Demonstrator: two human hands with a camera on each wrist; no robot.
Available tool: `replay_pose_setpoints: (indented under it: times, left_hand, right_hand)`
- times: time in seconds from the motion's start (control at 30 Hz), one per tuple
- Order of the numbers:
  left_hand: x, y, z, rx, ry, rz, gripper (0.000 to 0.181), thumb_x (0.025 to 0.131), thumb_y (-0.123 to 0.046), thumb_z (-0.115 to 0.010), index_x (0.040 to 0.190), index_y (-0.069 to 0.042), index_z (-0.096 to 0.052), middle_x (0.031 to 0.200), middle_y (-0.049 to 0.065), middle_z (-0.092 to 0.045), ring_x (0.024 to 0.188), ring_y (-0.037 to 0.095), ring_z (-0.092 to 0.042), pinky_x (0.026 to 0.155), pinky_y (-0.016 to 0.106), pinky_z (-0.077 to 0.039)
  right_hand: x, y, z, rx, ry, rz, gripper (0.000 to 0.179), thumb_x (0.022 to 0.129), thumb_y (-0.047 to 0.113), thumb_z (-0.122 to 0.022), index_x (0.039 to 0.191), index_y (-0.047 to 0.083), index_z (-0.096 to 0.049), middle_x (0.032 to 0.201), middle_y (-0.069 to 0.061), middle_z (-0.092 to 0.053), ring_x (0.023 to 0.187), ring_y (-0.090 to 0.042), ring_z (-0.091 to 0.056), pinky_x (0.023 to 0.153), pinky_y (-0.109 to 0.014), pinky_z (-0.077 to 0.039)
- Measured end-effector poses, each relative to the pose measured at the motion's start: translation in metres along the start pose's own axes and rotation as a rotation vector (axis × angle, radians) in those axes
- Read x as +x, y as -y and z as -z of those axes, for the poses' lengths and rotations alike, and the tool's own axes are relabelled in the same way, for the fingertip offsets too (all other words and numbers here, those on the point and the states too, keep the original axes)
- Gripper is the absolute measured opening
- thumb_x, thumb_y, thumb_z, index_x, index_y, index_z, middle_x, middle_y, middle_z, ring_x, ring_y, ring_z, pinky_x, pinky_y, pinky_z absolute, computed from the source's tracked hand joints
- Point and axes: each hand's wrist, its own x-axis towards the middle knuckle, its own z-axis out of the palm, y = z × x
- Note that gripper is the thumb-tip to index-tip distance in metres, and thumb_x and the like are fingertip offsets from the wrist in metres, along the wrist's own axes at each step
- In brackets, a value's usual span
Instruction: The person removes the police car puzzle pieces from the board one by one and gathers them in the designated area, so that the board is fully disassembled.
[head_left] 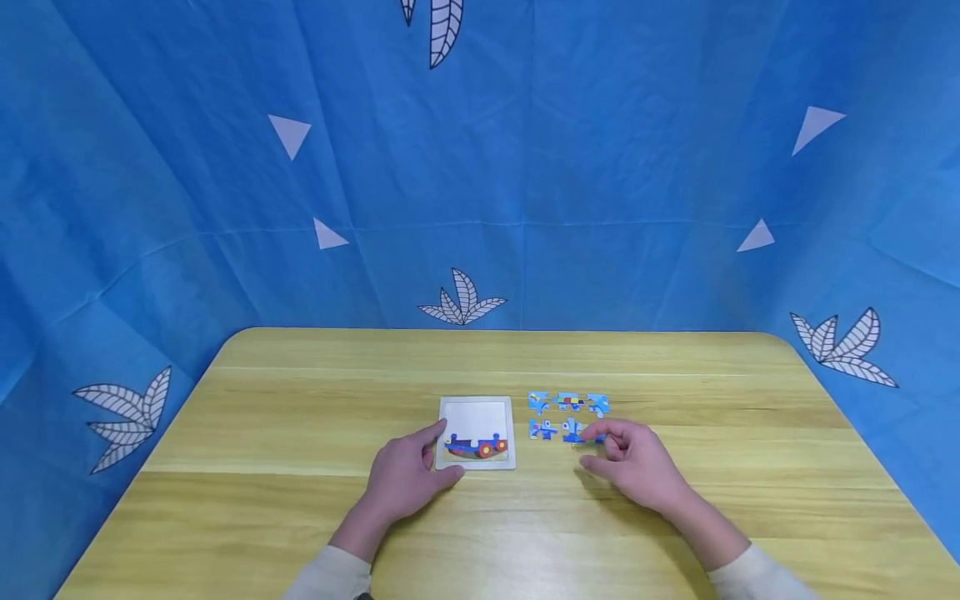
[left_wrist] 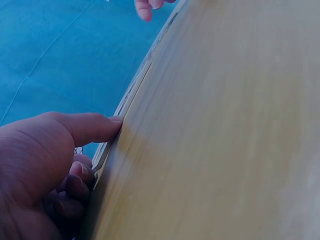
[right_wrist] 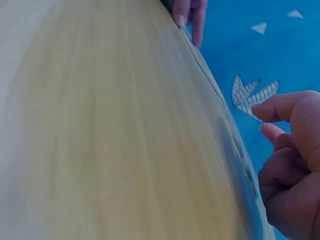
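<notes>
My left hand holds the left side of a square white puzzle tray, thumb at its lower left corner and index finger on its left edge. In the left wrist view the thumb presses the tray's edge, with the other fingers curled. Assembled pieces fill the tray's lower part with a blue vehicle on red wheels. My right hand hovers by the loose pieces, thumb and index finger apart with nothing between them. Its index fingertip overlaps a blue puzzle piece, and another piece is partly hidden behind it.
Several loose puzzle pieces lie in two rows right of the tray, including an upper left piece, an upper middle piece and a lower left piece. Beyond the wooden table hangs a blue leaf-patterned cloth.
</notes>
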Motion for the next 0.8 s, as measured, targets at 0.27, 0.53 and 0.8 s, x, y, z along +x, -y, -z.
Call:
replay_pose_setpoints:
  times: [0.27, 0.53, 0.8]
  left_hand:
    - [0.0, -0.003, 0.001, 0.007, 0.007, 0.028, 0.076, 0.079, -0.039, -0.084, 0.142, -0.006, -0.057, 0.057, -0.005, -0.042, 0.049, 0.011, -0.032, 0.049, 0.028, -0.023]
    - [-0.001, -0.001, 0.001, 0.012, 0.005, 0.014, 0.077, 0.08, -0.039, -0.083, 0.143, -0.004, -0.055, 0.057, -0.005, -0.043, 0.048, 0.01, -0.033, 0.048, 0.028, -0.025]
    - [0.001, -0.001, 0.001, 0.031, 0.004, 0.003, 0.076, 0.08, -0.039, -0.082, 0.142, -0.003, -0.056, 0.057, -0.006, -0.043, 0.049, 0.01, -0.033, 0.049, 0.027, -0.024]
  right_hand:
    - [0.012, 0.026, -0.031, 0.057, 0.057, 0.062, 0.027, 0.083, 0.007, -0.081, 0.106, 0.002, -0.069, 0.059, 0.006, -0.029, 0.052, -0.007, -0.029, 0.081, -0.034, -0.044]
    - [0.028, 0.04, -0.062, 0.048, 0.112, 0.104, 0.027, 0.083, 0.004, -0.079, 0.108, 0.003, -0.069, 0.058, 0.008, -0.03, 0.052, -0.008, -0.03, 0.079, -0.035, -0.046]
    - [0.042, 0.05, -0.084, 0.064, 0.149, 0.115, 0.029, 0.084, 0.001, -0.077, 0.112, 0.004, -0.069, 0.059, 0.007, -0.03, 0.052, -0.01, -0.029, 0.074, -0.033, -0.046]
